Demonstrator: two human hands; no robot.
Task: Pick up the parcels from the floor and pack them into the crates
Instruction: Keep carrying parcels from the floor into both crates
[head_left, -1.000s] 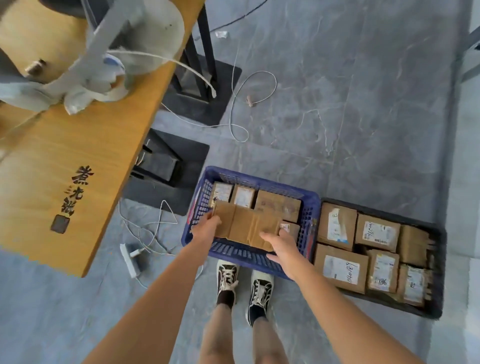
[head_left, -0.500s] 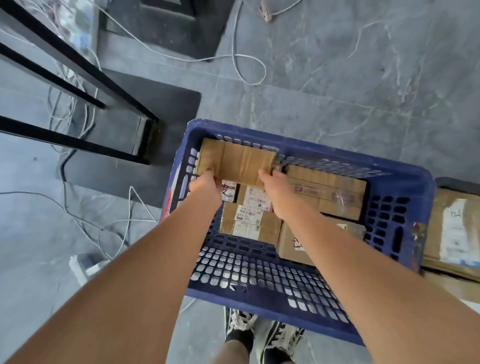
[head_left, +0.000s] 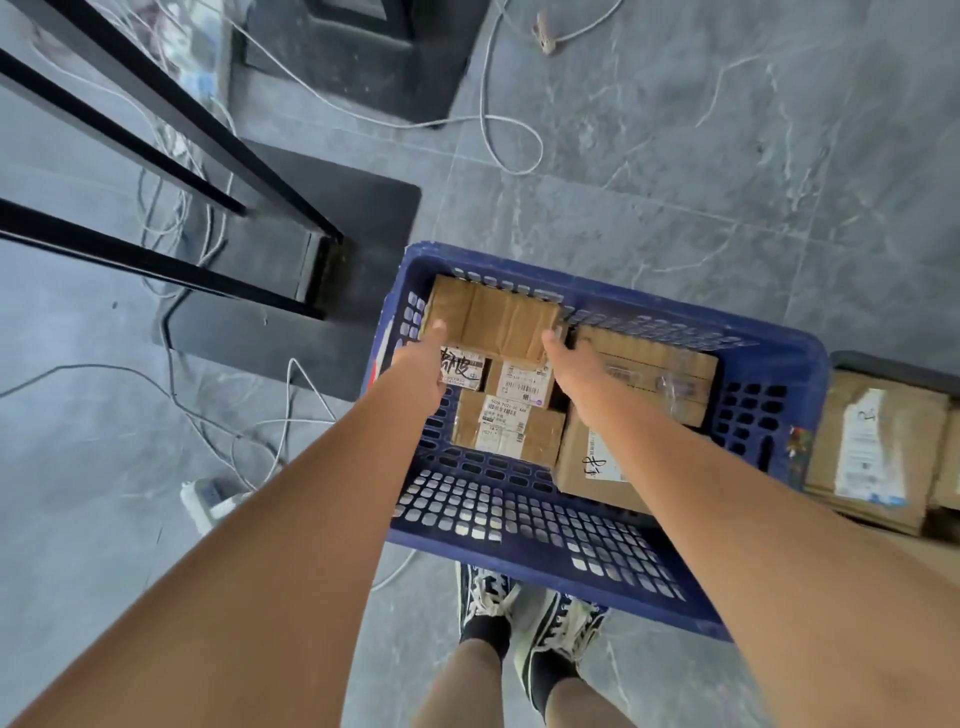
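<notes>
A blue perforated crate stands on the grey floor in front of my feet. Inside lie several cardboard parcels: two small labelled ones, a long box at the far right and a bigger box near my right forearm. A plain brown parcel sits in the far left corner, on top of the others. My left hand holds its near left end with the thumb on top. My right hand holds its near right end the same way. The fingers are hidden under the parcel.
A black crate with labelled parcels adjoins the blue crate on the right. Black table legs and a dark base plate stand to the left. White cables and a power strip lie on the floor. My shoes touch the crate's near side.
Both hands carried the brown parcel from the crate's middle to its far left corner and lowered it there. My head has dropped closer to the crate.
</notes>
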